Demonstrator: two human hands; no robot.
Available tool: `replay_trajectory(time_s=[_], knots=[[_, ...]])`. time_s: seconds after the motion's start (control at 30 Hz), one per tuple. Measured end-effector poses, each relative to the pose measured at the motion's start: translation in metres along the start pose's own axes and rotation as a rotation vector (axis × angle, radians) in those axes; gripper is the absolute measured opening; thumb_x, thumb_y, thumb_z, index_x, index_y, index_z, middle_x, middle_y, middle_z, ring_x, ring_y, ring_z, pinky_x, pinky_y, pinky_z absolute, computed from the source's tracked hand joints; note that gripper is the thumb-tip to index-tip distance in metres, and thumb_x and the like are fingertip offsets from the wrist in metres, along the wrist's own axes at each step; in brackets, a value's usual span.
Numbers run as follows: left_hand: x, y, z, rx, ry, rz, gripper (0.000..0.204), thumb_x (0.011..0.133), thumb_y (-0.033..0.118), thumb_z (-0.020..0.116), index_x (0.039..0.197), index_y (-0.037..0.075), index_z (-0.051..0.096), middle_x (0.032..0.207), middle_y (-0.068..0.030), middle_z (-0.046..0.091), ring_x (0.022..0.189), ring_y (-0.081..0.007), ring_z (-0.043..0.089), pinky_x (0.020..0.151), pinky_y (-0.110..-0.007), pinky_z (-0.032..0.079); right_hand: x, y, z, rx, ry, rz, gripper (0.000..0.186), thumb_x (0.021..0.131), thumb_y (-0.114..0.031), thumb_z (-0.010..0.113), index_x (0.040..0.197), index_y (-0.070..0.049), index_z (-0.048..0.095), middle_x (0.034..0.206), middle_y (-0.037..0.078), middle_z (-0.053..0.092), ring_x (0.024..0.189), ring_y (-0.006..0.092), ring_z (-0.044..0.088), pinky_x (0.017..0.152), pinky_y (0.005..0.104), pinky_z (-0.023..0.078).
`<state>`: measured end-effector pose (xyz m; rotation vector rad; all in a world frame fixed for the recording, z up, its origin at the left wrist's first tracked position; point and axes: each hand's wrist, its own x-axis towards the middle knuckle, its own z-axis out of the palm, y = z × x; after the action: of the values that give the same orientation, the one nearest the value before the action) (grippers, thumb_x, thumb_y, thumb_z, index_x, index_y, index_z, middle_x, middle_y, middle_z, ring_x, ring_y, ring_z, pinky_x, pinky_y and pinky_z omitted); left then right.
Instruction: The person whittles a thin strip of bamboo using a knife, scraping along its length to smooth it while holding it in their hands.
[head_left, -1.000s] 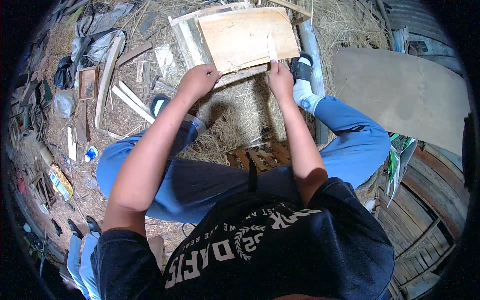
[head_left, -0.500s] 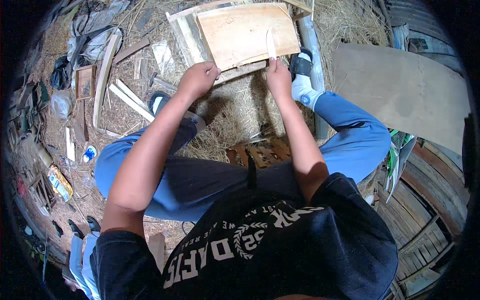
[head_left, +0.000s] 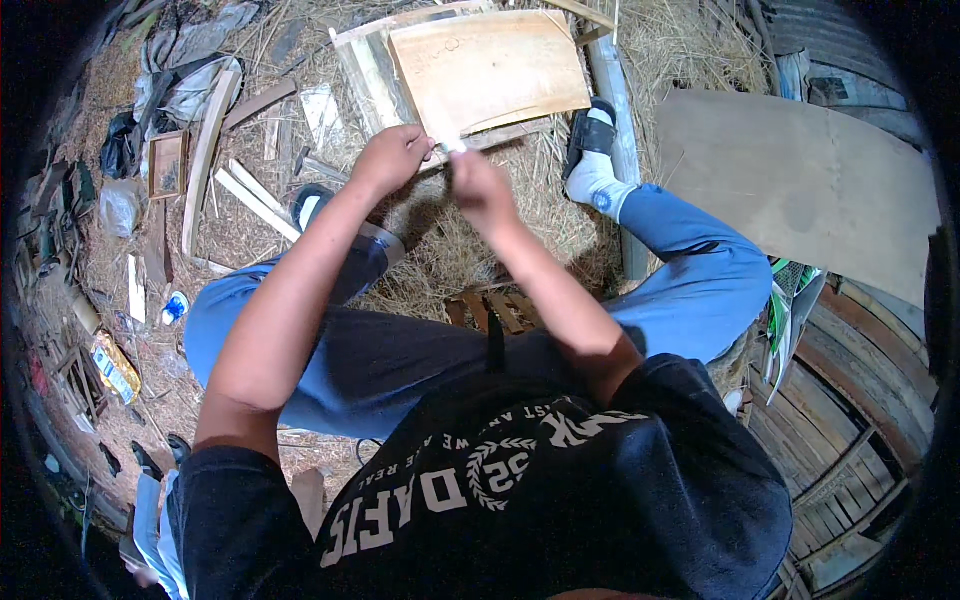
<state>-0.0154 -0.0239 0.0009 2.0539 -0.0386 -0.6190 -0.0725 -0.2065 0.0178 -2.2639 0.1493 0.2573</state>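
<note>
My left hand [head_left: 392, 158] is closed in a pinch at the near left corner of a pale wooden board [head_left: 495, 70]. Whatever sits between its fingertips is too small to make out. Beside it, my right hand [head_left: 482, 188] grips a knife [head_left: 456, 146], only a whitish part of which shows, smeared by motion. The two hands almost meet just below the board's near edge. Under the board lies a wooden frame or bench of pale planks [head_left: 372, 82], and a thin split runs along the board's near edge.
Straw covers the ground between my legs. On the left lie a hammer [head_left: 320, 165], long wood strips [head_left: 210, 160] and a small wooden box [head_left: 167, 165]. A large flat sheet [head_left: 790, 180] lies at the right. A person's legs [head_left: 150, 525] show at the lower left.
My right hand has swept left along the board's near edge with the knife, from its right part to beside my left hand. The left hand has barely moved.
</note>
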Motion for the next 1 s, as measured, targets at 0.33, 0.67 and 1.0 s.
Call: replay_trajectory(time_s=[0.33,0.67,1.0], knots=[[0.000,-0.003,0.000,0.024,-0.001,0.005,0.033,0.095,0.037,0.062,0.095,0.005,0.070,0.092,-0.0198,0.071,0.087,-0.0399,0.067,0.079,-0.046,0.052,0.053,0.049,-0.070,-0.248,0.317,0.130,0.041,0.104,-0.031,0.048,0.089,0.003,0.066,0.088,0.031,0.067,0.087,0.0516,0.064,0.075,0.0574,0.049],[-0.004,0.001,0.003,0.020,0.071,0.015,0.035,0.097,0.034,0.064,0.083,0.002,0.065,0.070,-0.0101,0.064,0.065,-0.0191,0.059,0.067,-0.037,0.048,0.038,0.022,-0.037,-0.216,0.185,0.046,0.040,0.105,-0.033,0.048,0.093,0.001,0.068,0.090,0.031,0.067,0.088,0.0520,0.064,0.079,0.0558,0.050],[-0.011,0.016,-0.004,0.163,0.137,0.039,0.033,0.094,0.035,0.062,0.090,0.003,0.069,0.089,-0.0246,0.068,0.086,-0.0459,0.064,0.075,-0.051,0.050,0.057,0.052,-0.061,-0.217,0.316,0.065,0.044,0.105,-0.032,0.046,0.090,0.005,0.064,0.088,0.032,0.065,0.088,0.0538,0.062,0.078,0.0584,0.047]])
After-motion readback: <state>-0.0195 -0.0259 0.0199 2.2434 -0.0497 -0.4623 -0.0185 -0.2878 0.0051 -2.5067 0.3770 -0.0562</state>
